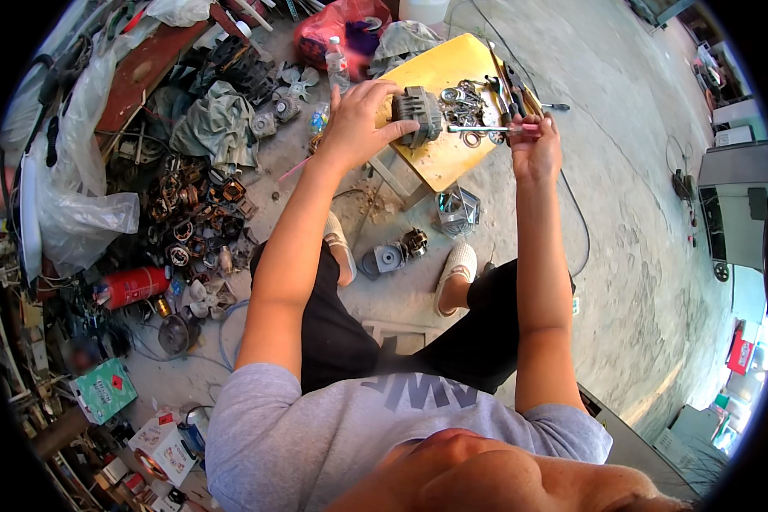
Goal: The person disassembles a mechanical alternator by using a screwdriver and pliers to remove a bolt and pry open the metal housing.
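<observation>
The left hand (pixel 363 119) grips a finned grey motor (pixel 420 113) at the left of the yellow counter (pixel 444 66); the right hand (pixel 536 154) holds a screwdriver (pixel 489 129).

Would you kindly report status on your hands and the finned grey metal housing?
Left hand holding finned grey metal housing. Right hand gripping red-handled metal screwdriver, pointed at housing. Loose metal parts nearby on yellow tabletop.

From here I see a grey short-sleeved T-shirt (pixel 316 435) with dark block lettering (pixel 427 390). Below, I make out black trousers (pixel 333 341) and pale, textured shoes (pixel 459 261).
</observation>
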